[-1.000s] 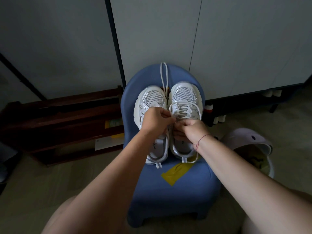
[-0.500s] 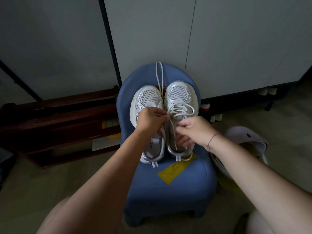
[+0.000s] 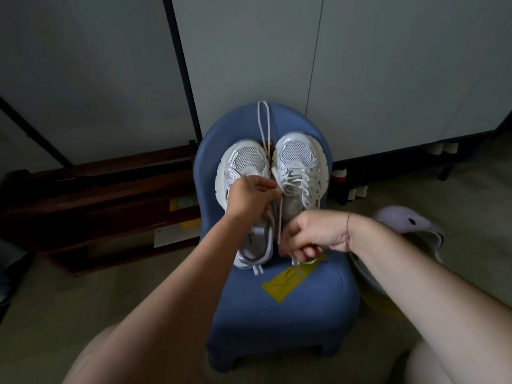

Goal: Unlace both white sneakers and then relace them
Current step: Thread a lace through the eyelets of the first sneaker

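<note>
Head | left hand pinches lace of right sneaker | right hand grips lace end | left sneaker insole lettering blurred

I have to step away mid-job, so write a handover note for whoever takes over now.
Left hand and right hand both pinch the lace of the right sneaker, stretched between them.
Both sneakers sit on the blue chair.
Done: left sneaker looks laceless; a loose lace lies up the chair back.
Left to do: finish unlacing the right sneaker, laced only toward the toe, then relace both.
</note>
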`<action>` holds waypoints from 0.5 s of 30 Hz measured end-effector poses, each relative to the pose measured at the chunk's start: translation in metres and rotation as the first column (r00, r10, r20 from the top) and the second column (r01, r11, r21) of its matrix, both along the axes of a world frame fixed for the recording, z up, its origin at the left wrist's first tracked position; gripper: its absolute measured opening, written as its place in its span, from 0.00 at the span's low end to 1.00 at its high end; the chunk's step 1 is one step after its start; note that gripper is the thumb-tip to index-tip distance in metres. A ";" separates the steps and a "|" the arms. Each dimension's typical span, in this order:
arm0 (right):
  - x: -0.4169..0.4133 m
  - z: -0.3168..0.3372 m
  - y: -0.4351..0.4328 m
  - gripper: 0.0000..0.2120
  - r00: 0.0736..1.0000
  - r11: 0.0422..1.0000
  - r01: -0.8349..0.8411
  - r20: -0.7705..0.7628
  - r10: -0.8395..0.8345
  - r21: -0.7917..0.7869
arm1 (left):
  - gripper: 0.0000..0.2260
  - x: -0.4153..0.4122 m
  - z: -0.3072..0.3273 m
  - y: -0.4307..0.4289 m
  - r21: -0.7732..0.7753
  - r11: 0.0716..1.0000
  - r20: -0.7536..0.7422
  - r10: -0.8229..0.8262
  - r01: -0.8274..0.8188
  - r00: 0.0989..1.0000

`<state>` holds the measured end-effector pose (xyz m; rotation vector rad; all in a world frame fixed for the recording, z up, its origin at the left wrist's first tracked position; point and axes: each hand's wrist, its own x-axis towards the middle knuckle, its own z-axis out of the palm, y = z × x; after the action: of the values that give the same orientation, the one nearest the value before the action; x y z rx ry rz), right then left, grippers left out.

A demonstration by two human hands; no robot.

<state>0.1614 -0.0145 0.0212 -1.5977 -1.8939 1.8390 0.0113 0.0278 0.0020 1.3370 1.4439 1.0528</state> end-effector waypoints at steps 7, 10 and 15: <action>0.000 -0.003 -0.003 0.08 0.980 0.978 0.198 -0.023 -0.197 0.068 | 0.06 0.000 0.001 -0.001 -0.013 1.000 0.011 0.002 -0.002 1.000; -0.009 -0.007 0.002 0.09 0.852 0.844 0.511 -0.227 -0.472 0.164 | 0.05 -0.001 0.002 -0.002 -0.006 1.000 -0.010 -0.004 0.004 1.000; -0.022 -0.017 0.004 0.13 0.812 0.740 0.584 -0.231 -0.536 0.334 | 0.06 0.000 0.003 -0.003 0.008 1.000 -0.041 0.005 -0.004 0.999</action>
<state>0.1392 -0.0102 0.0042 -1.6236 -1.3817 1.1820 0.0112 0.0249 0.0047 1.3692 1.4750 1.0408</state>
